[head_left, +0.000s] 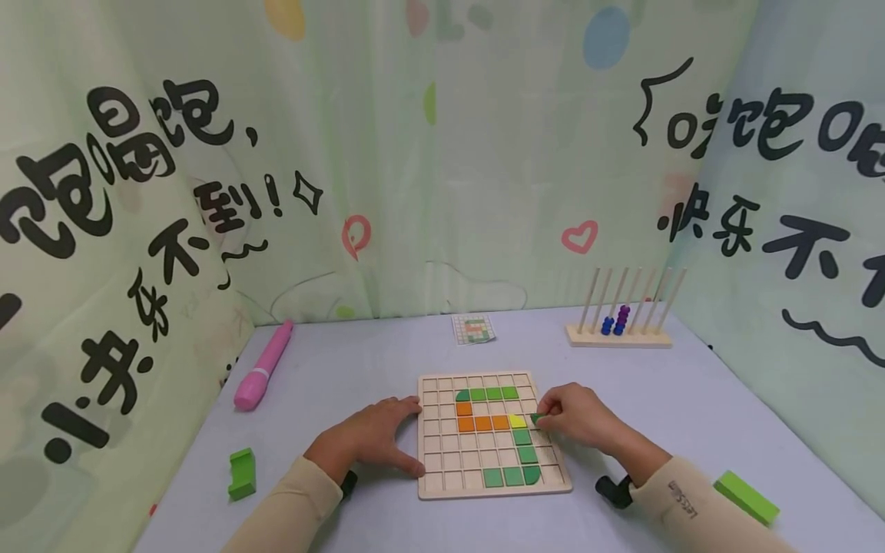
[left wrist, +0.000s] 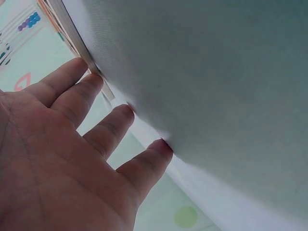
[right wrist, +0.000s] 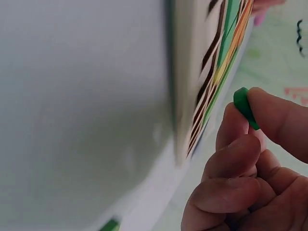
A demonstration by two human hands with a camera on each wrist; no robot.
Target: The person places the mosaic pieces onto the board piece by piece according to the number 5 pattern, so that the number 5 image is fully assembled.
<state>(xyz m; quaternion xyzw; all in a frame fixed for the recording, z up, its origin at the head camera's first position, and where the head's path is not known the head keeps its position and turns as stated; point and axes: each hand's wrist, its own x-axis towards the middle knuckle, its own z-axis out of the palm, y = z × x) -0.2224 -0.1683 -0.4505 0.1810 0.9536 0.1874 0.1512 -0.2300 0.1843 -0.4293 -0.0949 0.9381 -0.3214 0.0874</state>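
Observation:
A wooden grid board (head_left: 442, 457) lies on the table, with green, orange and yellow tiles set in some of its squares, forming an S-like figure. Against the board's left edge rests my left hand (head_left: 376, 434), thumb and fingers spread; the left wrist view shows its fingertips (left wrist: 126, 111) touching near the edge and the table. Between thumb and index finger, my right hand (head_left: 577, 415) pinches a small dark green tile (right wrist: 245, 108) over the board's right side, close to the yellow tile (head_left: 517, 421). In the right wrist view the pinched tile is held clear of the board.
Behind the board lies a small pattern card (head_left: 473, 329). A wooden peg rack (head_left: 618, 339) with blue and purple beads stands back right. A pink microphone-shaped object (head_left: 263, 367) lies back left. Green blocks lie at left (head_left: 242, 475) and right (head_left: 747, 498). Printed curtains surround the table.

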